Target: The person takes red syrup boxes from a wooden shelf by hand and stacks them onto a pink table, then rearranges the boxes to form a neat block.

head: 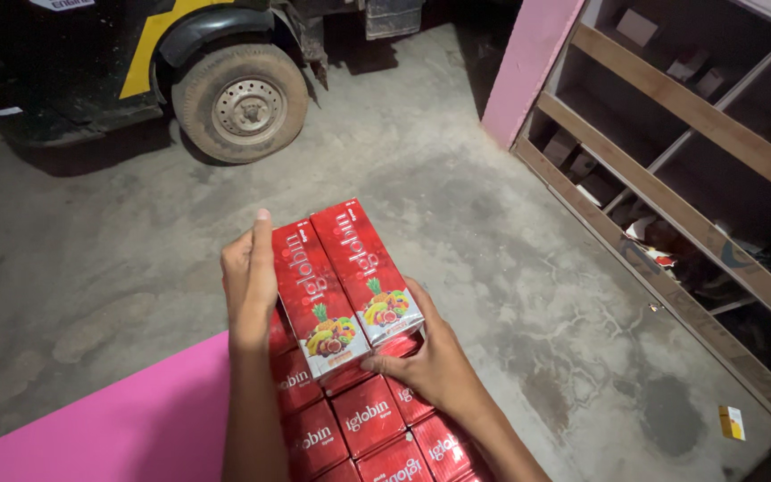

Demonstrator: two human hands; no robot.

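The left hand and the right hand hold two red cartons side by side, fingers closed on their sides, just above more red cartons on the pink desk.

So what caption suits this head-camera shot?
Left hand and right hand lift two red cartons off stacked red cartons.

— What's pictured?
— Two red cartons with fruit pictures, side by side, lying flat atop a stack of matching red cartons.
— Their pose?
— Angled, fruit ends toward the camera.
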